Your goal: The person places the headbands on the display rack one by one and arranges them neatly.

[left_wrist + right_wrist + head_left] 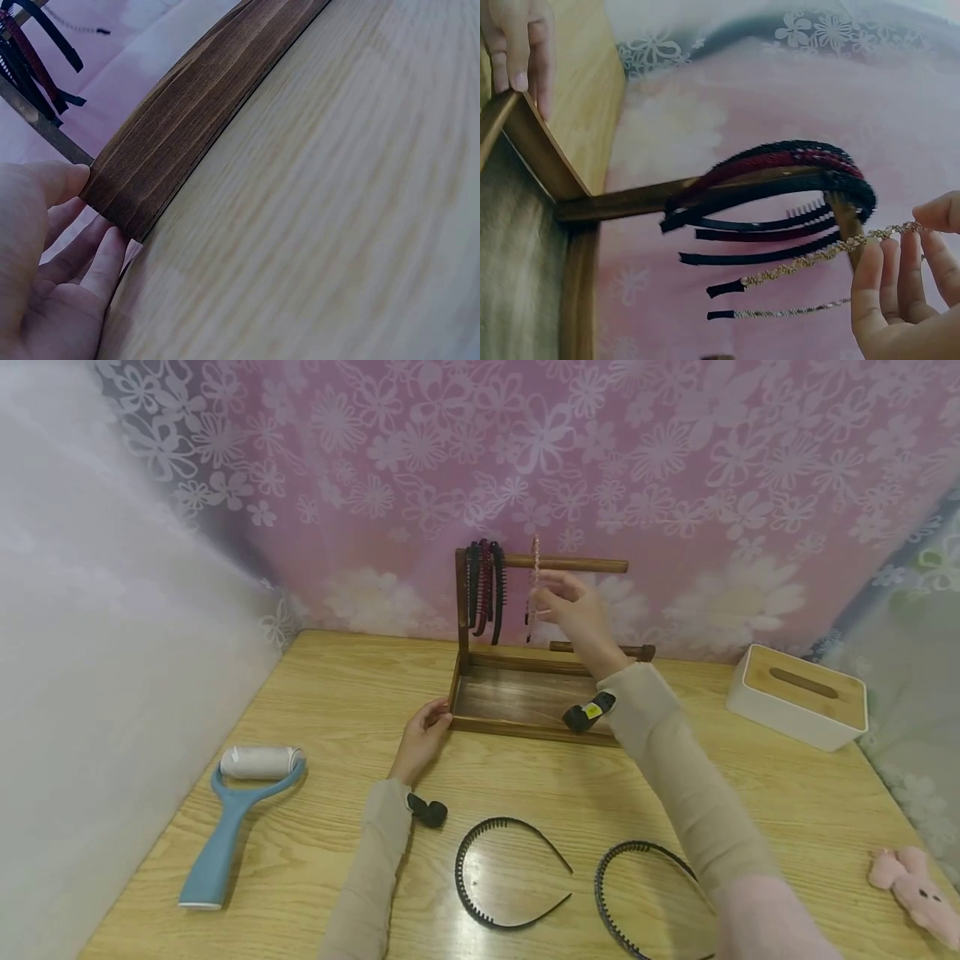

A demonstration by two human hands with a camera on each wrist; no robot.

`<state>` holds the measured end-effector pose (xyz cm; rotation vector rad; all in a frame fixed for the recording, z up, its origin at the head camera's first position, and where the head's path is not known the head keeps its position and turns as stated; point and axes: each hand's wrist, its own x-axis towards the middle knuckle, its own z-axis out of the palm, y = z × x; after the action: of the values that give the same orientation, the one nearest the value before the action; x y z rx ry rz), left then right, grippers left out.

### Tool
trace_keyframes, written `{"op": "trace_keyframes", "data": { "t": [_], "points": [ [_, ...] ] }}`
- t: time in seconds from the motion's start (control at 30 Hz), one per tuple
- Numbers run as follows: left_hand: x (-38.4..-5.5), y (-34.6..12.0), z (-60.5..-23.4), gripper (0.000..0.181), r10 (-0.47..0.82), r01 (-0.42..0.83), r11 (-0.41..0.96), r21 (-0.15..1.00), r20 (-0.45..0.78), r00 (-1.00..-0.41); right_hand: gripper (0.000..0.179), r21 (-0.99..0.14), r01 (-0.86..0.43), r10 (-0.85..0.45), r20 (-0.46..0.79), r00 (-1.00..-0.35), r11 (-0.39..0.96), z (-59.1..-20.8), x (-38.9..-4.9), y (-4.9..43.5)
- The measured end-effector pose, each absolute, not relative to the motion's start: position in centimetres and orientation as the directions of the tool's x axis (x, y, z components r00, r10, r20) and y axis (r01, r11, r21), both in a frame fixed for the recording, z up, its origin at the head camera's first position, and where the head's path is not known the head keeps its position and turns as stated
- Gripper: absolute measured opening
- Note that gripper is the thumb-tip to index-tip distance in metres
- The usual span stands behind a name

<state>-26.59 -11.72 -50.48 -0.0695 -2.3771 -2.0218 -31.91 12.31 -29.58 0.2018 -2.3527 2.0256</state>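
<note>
A dark wooden rack (pixel 525 734) stands at the back of the table, with a shallow tray and an upper bar (pixel 577 563). Two black headbands and a dark red headband (pixel 757 166) hang at the bar's left end. A thin headband with gold beads (pixel 802 264) loops over the bar farther right. My right hand (pixel 570 606) pinches this beaded headband between thumb and fingers. At the tray's front left corner, my left hand (pixel 423 739) holds the wood, thumb (pixel 71 180) at the top edge and fingers along the outer side.
Two black toothed headbands, one (pixel 468 868) in front of the rack and one (pixel 607 893) under the right forearm, lie on the table. A blue-handled lint roller (pixel 225 835) lies left. A tissue box (pixel 795 710) and a pink plush toy (pixel 915 889) are at right.
</note>
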Motion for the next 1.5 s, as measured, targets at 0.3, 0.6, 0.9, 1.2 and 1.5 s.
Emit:
{"op": "trace_keyframes", "data": {
  "t": [0.3, 0.6, 0.9, 1.2, 1.5],
  "points": [
    [-26.7, -11.4, -50.5, 0.04, 0.031, 0.056, 0.166, 0.984, 0.052, -0.998, 0.037, -0.989, -0.083, -0.118, 0.069, -0.991, 0.123, -30.7, -32.5, 11.5],
    [-26.5, -11.1, -50.3, 0.04, 0.018, 0.051, 0.178, 0.983, 0.049, -0.999, 0.037, -0.984, -0.083, -0.128, 0.063, -0.99, 0.16, -31.6, -32.9, 11.0],
    [-26.5, -11.2, -49.9, 0.042, 0.028, 0.061, 0.175, 0.983, 0.057, -0.998, 0.045, -0.98, -0.035, -0.137, 0.008, -0.991, 0.197, -32.5, -32.5, 11.4],
    [-26.7, -11.5, -50.3, 0.041, 0.014, 0.058, 0.188, 0.98, 0.056, -0.998, 0.044, -0.977, -0.028, -0.19, -0.013, -0.982, 0.21, -35.0, -31.0, 13.2],
    [-26.5, -11.8, -50.2, 0.042, 0.019, 0.042, 0.179, 0.983, 0.04, -0.999, 0.041, -0.956, 0.003, -0.248, -0.079, -0.965, 0.293, -38.3, -27.7, 15.1]
  ]
}}
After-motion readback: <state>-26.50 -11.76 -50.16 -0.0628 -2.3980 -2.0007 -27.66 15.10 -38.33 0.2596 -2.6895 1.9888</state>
